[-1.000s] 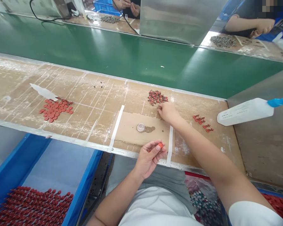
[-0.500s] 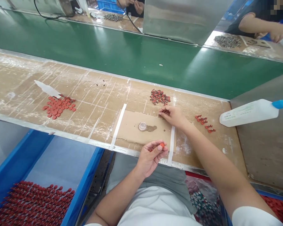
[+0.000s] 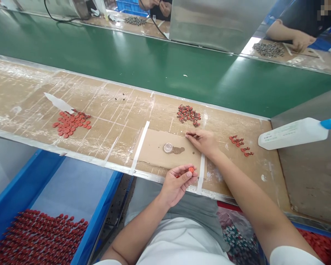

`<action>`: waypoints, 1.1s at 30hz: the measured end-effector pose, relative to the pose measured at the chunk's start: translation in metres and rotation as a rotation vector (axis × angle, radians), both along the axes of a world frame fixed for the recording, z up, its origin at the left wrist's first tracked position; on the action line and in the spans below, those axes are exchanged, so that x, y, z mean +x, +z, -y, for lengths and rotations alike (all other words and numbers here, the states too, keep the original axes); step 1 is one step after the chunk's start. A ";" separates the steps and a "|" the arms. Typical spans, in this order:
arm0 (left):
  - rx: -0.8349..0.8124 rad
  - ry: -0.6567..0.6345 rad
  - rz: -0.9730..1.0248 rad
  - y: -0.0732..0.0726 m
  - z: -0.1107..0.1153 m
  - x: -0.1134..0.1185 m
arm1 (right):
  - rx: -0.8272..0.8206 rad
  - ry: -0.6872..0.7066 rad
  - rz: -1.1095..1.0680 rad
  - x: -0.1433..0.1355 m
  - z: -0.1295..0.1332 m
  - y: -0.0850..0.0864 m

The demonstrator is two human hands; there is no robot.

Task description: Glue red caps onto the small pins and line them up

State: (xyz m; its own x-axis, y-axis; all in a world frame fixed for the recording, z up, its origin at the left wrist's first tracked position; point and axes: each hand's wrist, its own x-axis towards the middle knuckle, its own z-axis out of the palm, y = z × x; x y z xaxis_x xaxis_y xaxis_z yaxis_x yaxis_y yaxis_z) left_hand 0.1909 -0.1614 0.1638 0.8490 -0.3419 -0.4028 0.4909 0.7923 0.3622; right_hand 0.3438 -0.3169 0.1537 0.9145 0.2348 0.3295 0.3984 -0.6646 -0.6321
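Between the thumb and fingers of my left hand (image 3: pixel 179 182) is a small round red disc (image 3: pixel 191 169), its face turned up; another bit of red shows in the palm. My right hand (image 3: pixel 202 140) is pinched over the far right edge of a cardboard sheet (image 3: pixel 151 156); what lies at its fingertips is too small to make out. Just beyond it is a pile of small red and black parts (image 3: pixel 188 115). A small clear round cup (image 3: pixel 168 148) stands on the cardboard beside a wet brown smear (image 3: pixel 178 150).
Red discs (image 3: pixel 68 124) lie in a heap at left, near a white pointed strip (image 3: pixel 57 103). Several red assembled pieces (image 3: pixel 240 145) and a lying white bottle (image 3: pixel 294 133) are at right. A green belt (image 3: pixel 143 55) runs behind. A blue bin (image 3: pixel 100 206) holds rows of red pieces.
My right hand's fingers have straightened slightly, still pinched near the pile. My left hand stays almost in place, with the disc's face turned more into view. A co-worker's hand has moved left.
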 end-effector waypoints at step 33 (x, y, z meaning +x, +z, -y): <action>-0.022 0.052 -0.031 0.005 -0.002 -0.002 | 0.147 0.184 0.180 -0.032 -0.060 0.000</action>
